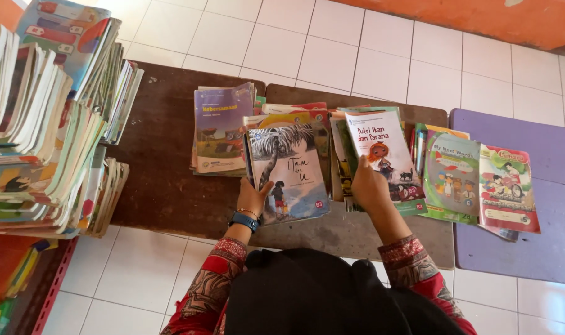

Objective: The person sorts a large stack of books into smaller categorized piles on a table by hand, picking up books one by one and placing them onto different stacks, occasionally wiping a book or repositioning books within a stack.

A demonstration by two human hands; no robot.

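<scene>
Nearest, the left hand [253, 197] grips the near-left corner of a palm-tree book [289, 170], while the right hand [368, 186] pinches a white girl-cover book [385, 152]; both rest atop stacks on the brown table [161, 155]. Farther left, book piles [46, 124] tower.

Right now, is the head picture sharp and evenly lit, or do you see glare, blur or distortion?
Head view: mostly sharp, soft daylight, no hard shadows; mild sheen on the palm-tree book by the left hand; the right hand is sharp; the book stack at the left edge bends and stretches from the wide lens.
</scene>
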